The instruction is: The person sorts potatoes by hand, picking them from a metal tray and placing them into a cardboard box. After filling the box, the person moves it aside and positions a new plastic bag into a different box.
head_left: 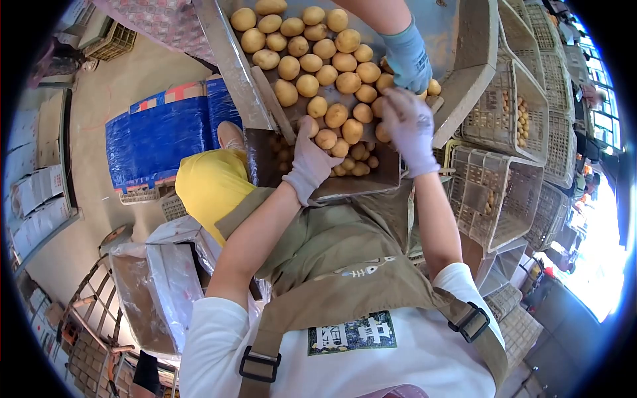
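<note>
1. Tray (434, 20): walls close both sides; bare surface lies at far right, around a co-worker's hand (406, 58).
2. Potatoes (348, 83) crowd the tray's left and middle, down to its near edge.
3. Box (262, 162), below that edge, holds more.
4. Crates (491, 126) right of the tray; some hold potatoes.
5. Left hand (310, 162), at the tray's near edge, curves beside potatoes; cannot tell if gripping.
6. Right hand (408, 126), near the tray's right wall, blurred over potatoes; grip unclear.

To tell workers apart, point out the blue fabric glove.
The co-worker's blue fabric glove, uppermost in view; the wearer's left glove and right glove are pale lilac.
</note>
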Demonstrator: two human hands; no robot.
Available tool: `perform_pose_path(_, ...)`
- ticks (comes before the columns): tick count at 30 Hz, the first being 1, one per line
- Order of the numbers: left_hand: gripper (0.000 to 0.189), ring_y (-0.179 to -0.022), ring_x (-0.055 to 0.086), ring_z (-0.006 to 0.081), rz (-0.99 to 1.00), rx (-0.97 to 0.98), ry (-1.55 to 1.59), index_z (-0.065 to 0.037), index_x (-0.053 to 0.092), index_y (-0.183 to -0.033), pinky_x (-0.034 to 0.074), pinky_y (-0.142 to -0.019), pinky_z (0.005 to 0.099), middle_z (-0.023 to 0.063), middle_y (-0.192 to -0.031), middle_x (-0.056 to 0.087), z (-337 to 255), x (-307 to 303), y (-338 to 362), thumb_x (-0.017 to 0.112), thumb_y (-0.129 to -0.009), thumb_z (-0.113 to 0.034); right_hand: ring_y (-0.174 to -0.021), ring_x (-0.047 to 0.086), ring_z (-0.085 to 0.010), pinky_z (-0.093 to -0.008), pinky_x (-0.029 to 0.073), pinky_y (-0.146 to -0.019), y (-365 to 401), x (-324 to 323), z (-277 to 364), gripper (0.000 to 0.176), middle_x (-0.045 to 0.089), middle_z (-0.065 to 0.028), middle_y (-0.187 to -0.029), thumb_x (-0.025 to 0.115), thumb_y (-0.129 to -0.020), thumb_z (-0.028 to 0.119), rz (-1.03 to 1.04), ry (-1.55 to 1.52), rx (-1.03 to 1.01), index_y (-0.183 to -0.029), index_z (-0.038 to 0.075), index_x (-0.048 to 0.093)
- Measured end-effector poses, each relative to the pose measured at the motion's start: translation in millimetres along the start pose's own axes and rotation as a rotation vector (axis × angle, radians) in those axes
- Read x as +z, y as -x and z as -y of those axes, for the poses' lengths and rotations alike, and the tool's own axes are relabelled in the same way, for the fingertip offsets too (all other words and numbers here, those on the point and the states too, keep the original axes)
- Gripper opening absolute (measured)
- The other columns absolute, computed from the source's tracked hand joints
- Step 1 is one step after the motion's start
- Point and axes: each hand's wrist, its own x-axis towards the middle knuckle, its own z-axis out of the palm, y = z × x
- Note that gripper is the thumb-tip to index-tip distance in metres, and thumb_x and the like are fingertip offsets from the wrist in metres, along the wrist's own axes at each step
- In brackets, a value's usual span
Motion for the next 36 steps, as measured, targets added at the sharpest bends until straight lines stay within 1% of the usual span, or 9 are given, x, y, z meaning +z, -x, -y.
perform_pose_path(3,0.090,-0.144,0.035,0.0347,-0.019,0.016,0.041,-0.019,0.025,-0.156,0.025,-0.112,0.0696,0.0078,-0.160,0.032,0,1,0,0.048,-0.090,-0.076,-0.091,0.067,-0.0342,-0.0441,0.053,-0.084,-21,-23,0,0.022,0.071,-0.0140,-0.104,0.066,-0.089,0.020,0.190,-0.115,0.273,-0.107,0.009,0.073)
perform_pose_path(6,0.091,-0.145,0.034,0.0341,0.070,-0.003,0.124,-0.020,0.023,-0.157,0.025,-0.112,0.0700,0.0071,-0.160,0.031,0,-6,-2,0.049,-0.090,-0.076,-0.096,0.067,-0.0332,-0.0446,0.052,-0.087,-9,-18,12,0.023,0.071,-0.0125,-0.108,0.064,-0.091,0.023,0.171,-0.050,-0.069,-0.108,0.009,0.072)
perform_pose_path(8,0.090,-0.146,0.033,0.0341,-0.012,0.002,0.131,-0.020,0.023,-0.158,0.024,-0.113,0.0701,0.0068,-0.161,0.031,3,-8,-7,0.048,-0.091,-0.075,-0.095,0.066,-0.0343,-0.0460,0.052,-0.085,4,-19,17,0.024,0.069,-0.0135,-0.102,0.064,-0.090,0.024,0.457,-0.053,0.049,-0.108,0.009,0.071)
perform_pose_path(10,0.090,-0.147,0.033,0.0342,-0.059,0.007,0.074,-0.020,0.023,-0.158,0.024,-0.113,0.0699,0.0067,-0.161,0.030,3,-4,-6,0.047,-0.091,-0.076,-0.087,0.067,-0.0363,-0.0461,0.053,-0.080,-6,-16,15,0.024,0.069,-0.0142,-0.097,0.064,-0.090,0.023,0.495,0.024,0.272,-0.108,0.009,0.071)
perform_pose_path(14,0.088,-0.147,0.033,0.0349,-0.019,0.023,0.003,-0.020,0.024,-0.157,0.026,-0.114,0.0689,0.0070,-0.161,0.030,4,-1,-1,0.045,-0.092,-0.075,-0.099,0.068,-0.0359,-0.0435,0.055,-0.086,-40,6,-9,0.032,0.067,-0.0170,-0.120,0.061,-0.091,0.024,0.108,0.088,0.102,-0.121,0.012,0.066)
perform_pose_path(17,0.086,-0.146,0.033,0.0354,0.043,0.005,0.061,-0.020,0.026,-0.157,0.028,-0.113,0.0686,0.0070,-0.161,0.029,4,-3,-2,0.047,-0.092,-0.073,-0.108,0.066,-0.0367,-0.0416,0.053,-0.092,-69,36,-37,0.039,0.065,-0.0178,-0.126,0.061,-0.092,0.027,0.404,0.247,0.240,-0.128,0.013,0.061)
perform_pose_path(27,0.075,-0.145,0.035,0.0324,0.001,0.019,0.103,-0.022,0.029,-0.153,0.038,-0.108,0.0657,0.0065,-0.157,0.032,0,13,4,0.048,-0.095,-0.066,-0.089,0.071,-0.0199,-0.0367,0.059,-0.084,-21,-24,-15,0.035,0.066,-0.0090,-0.104,0.047,-0.103,0.014,0.172,-1.635,0.824,-0.137,0.005,0.048)
perform_pose_path(31,0.083,-0.146,0.033,0.0307,0.082,0.012,0.099,-0.023,0.027,-0.155,0.037,-0.109,0.0639,0.0047,-0.160,0.029,2,-1,-6,0.050,-0.092,-0.072,-0.100,0.065,-0.0173,-0.0322,0.057,-0.086,-3,-29,-1,0.051,0.055,-0.0114,-0.127,0.061,-0.091,-0.006,0.110,-1.559,0.819,-0.139,0.003,0.045)
perform_pose_path(36,0.079,-0.146,0.035,0.0301,0.093,0.019,0.093,-0.020,0.030,-0.154,0.033,-0.113,0.0643,0.0056,-0.158,0.034,2,2,-5,0.049,-0.094,-0.067,-0.092,0.063,-0.0123,-0.0287,0.057,-0.083,7,-28,7,0.043,0.057,-0.0060,-0.115,0.066,-0.090,-0.003,0.056,-1.429,0.719,-0.130,0.001,0.052)
